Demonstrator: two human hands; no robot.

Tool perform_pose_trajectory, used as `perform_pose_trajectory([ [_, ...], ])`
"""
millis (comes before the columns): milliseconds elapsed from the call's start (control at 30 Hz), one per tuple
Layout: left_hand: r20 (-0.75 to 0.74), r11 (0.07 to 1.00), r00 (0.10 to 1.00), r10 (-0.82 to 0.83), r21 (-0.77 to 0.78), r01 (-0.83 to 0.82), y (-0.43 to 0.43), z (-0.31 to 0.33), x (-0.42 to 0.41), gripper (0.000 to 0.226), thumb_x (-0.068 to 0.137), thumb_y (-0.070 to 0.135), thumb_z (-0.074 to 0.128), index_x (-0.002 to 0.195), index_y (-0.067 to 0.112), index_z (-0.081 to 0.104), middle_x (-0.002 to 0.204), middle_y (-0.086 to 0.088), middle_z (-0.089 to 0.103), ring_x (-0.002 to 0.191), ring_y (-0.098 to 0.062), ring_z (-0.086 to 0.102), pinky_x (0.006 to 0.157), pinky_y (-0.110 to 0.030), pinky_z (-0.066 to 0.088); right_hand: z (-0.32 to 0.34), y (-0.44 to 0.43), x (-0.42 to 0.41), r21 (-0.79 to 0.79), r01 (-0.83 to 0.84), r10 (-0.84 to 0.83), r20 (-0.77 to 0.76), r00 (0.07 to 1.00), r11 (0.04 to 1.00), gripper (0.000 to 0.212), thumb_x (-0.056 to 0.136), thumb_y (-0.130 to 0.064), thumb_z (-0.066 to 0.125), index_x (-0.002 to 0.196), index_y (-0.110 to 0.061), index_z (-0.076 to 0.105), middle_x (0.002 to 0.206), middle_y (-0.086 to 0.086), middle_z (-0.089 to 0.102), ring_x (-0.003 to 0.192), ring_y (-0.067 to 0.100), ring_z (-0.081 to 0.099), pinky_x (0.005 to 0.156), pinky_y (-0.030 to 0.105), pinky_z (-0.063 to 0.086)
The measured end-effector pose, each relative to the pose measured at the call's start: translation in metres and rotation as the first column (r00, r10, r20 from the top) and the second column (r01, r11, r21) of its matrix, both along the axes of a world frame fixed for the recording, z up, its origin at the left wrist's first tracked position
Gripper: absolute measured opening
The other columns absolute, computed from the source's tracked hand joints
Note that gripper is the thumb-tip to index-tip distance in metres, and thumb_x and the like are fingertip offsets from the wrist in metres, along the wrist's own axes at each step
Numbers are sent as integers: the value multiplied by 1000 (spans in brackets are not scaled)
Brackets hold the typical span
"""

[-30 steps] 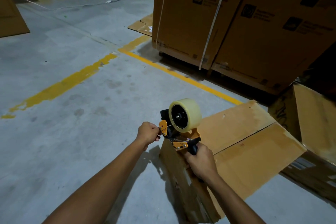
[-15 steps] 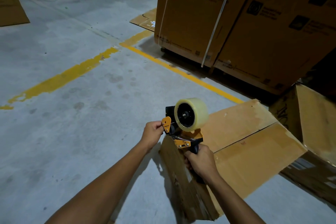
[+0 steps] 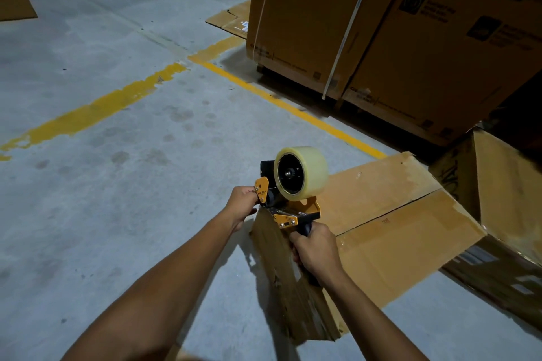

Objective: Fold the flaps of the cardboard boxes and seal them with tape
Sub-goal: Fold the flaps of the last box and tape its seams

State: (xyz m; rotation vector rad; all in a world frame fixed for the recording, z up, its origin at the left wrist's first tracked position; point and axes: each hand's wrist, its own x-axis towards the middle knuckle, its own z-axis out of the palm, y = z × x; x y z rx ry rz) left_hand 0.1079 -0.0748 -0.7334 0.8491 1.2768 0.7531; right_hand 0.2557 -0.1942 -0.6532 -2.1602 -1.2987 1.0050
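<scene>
Since a second ago only the dispenser [image 3: 293, 209] rose slightly: the right hand [image 3: 318, 249] still grips its handle, the left hand [image 3: 242, 206] at 9 o'clock pinches its front, and the closed box [image 3: 396, 231] at 4 o'clock seems not yet taped.

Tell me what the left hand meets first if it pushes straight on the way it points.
The tape gun: the left hand points straight at its orange front plate, and the fingers seem to touch it, though depth is unclear.
</scene>
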Motion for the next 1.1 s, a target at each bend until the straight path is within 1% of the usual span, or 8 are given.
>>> perform_pose_trajectory([
  [233,4,995,1000,-9,97,8,-6,9,-1,13,89,6,68,91,13,79,86,0,75,91,-15,69,80,-25,50,4,-64,13,-82,-89,107,262,959,993,24,94,-23,63,74,-26,50,68,-6,52,61,10,51,51,25,33],
  [333,-253,913,966,-43,383,141,-10,8,-7,19,92,13,68,108,17,77,113,-1,74,111,-16,66,100,-31,50,6,-64,15,-71,-54,70,248,966,996,22,91,-23,64,71,-24,54,66,-5,54,60,12,52,49,28,35],
  [433,-574,686,816,-67,568,455,-23,5,-12,43,89,-7,50,119,15,73,133,0,64,135,-18,46,112,-34,37,7,-57,16,-49,-41,51,241,969,998,9,88,-28,64,83,-22,67,74,-4,65,67,14,61,58,36,51],
  [600,-921,438,370,-123,284,853,-35,11,-25,83,72,-17,47,143,27,53,159,15,30,154,-18,6,122,-53,11,6,-64,17,-37,-53,60,246,967,998,8,90,-29,64,90,-23,68,79,-6,66,70,14,62,60,34,53],
  [733,-951,391,291,-106,229,891,-31,17,-30,103,74,-21,43,155,40,26,160,23,12,153,-14,-4,121,-56,7,11,-96,28,-101,-28,55,274,960,994,23,91,-23,64,70,-27,54,68,-5,56,62,14,53,50,28,34],
  [900,-993,298,111,-34,95,950,-45,35,-18,90,82,-13,48,159,25,19,166,8,9,153,-19,-11,121,-57,3,18,-127,37,-126,14,20,268,963,992,6,87,-24,63,83,-23,66,75,-2,65,69,19,61,52,32,43],
  [1000,-999,120,47,5,47,992,-65,33,-11,81,84,-5,52,156,23,27,166,5,11,151,-19,-16,119,-57,-5,24,-124,33,-108,19,9,256,967,994,7,87,-26,62,85,-21,67,75,-1,65,69,20,61,52,31,41],
  [1100,-999,136,37,16,39,990,-80,29,-6,77,82,-7,48,153,22,36,165,5,18,151,-19,-16,115,-63,-10,26,-127,31,-98,17,8,246,969,995,8,90,-28,63,92,-23,69,81,-2,67,74,18,63,56,31,46],
])
